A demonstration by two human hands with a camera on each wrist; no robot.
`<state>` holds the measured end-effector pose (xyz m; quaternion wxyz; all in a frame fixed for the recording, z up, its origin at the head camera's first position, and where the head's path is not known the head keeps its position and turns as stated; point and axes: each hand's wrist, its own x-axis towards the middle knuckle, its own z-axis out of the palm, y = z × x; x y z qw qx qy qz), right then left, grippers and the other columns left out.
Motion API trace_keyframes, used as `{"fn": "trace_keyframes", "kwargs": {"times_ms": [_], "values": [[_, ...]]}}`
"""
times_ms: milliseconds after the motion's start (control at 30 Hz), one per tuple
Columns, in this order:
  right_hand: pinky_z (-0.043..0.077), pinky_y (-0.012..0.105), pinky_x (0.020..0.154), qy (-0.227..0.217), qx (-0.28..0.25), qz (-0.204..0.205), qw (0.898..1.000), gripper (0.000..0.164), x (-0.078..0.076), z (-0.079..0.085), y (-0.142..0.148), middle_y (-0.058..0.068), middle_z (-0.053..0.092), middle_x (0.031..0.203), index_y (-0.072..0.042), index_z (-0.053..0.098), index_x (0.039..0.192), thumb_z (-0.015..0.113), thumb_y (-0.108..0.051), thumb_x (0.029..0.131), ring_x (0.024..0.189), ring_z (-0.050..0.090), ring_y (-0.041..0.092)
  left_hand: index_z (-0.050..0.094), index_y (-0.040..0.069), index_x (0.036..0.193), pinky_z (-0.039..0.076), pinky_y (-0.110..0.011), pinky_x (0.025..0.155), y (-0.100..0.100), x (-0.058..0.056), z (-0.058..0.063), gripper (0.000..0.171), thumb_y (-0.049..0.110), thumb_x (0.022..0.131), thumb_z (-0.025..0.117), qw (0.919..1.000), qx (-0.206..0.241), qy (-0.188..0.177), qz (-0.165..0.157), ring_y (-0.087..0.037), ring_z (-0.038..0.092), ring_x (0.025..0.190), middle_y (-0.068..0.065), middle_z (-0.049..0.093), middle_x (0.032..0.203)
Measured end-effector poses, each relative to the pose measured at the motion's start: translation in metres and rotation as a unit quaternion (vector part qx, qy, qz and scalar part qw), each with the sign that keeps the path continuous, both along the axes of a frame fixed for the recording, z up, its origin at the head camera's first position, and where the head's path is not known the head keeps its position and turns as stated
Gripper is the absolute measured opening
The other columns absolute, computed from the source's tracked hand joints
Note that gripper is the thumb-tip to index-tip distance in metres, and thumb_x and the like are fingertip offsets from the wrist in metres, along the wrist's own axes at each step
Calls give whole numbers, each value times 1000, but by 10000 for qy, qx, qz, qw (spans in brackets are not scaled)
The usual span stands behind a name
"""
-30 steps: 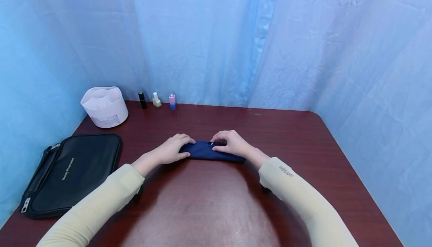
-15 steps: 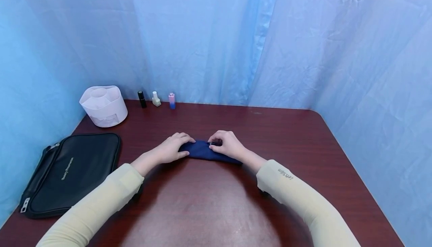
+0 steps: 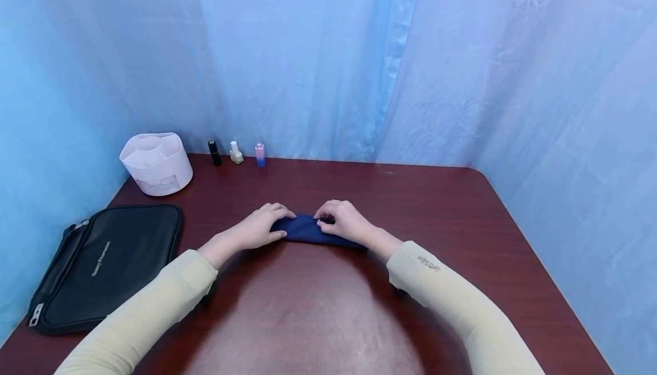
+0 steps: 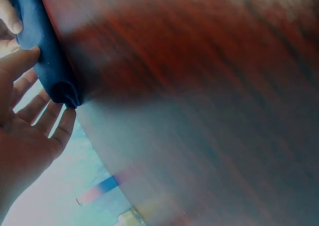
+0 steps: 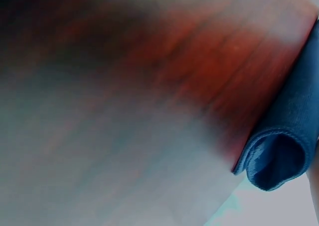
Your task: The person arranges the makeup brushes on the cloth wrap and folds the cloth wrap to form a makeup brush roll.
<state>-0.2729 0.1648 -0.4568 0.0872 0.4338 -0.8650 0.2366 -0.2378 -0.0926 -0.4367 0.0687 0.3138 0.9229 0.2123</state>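
Observation:
A rolled navy blue cloth (image 3: 303,231) lies lengthwise mid-table in the head view. My left hand (image 3: 260,227) grips its left end, thumb on the near side and fingers along the far side. With thumb and fingers, my right hand (image 3: 345,222) pinches a small dark slim thing with a bright glint (image 3: 318,220) at the cloth's upper side; its kind cannot be made out. In the left wrist view my left thumb presses the cloth roll (image 4: 44,41). From the right wrist, the roll's hollow end (image 5: 276,156) shows a stitched edge.
A black zip case (image 3: 120,261) lies at the left. Behind it stands a white organizer (image 3: 159,164). A black tube (image 3: 214,153), a pale nail polish bottle (image 3: 236,153) and a pink-blue bottle (image 3: 260,155) line the back edge. Blue curtains (image 3: 308,67) enclose the table.
My right hand has slid slightly left along the cloth with the small dark thing, and the cloth's right end has drawn in a little. My left hand stays in place.

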Motion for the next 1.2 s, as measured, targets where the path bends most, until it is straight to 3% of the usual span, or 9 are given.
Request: {"fn": "trace_keyframes", "kwargs": {"times_ms": [333,833,1033,1200], "values": [[49,18,68,-273,-9,221,9994,9,-6,-1,-2,-3,66,85,-12,70,93,66,-15,85,72,55,5,56,12,128,39,-47,102,-3,1,-2,38,22,92,62,9999,102,-56,9,-29,46,121,-11,53,130],[50,20,70,-593,-209,363,9974,12,-12,0,7,-5,64,90,-15,67,98,68,-18,87,78,56,4,56,10,127,38,-47,103,-2,0,1,38,21,91,63,9999,107,-79,-20,-29,46,120,-12,54,129],[52,29,73,-455,-469,161,9977,26,-9,22,32,4,64,98,-8,66,106,72,-21,84,84,60,11,56,9,128,38,-46,103,-6,1,9,42,22,90,65,9996,228,-124,-148,-27,47,120,-11,53,129],[49,38,86,-403,-469,-300,9976,36,-3,58,63,4,62,112,-11,62,118,69,-28,87,100,60,22,54,9,132,37,-48,103,-18,4,31,46,24,90,65,9978,564,326,88,-27,46,124,-11,52,132]]}}
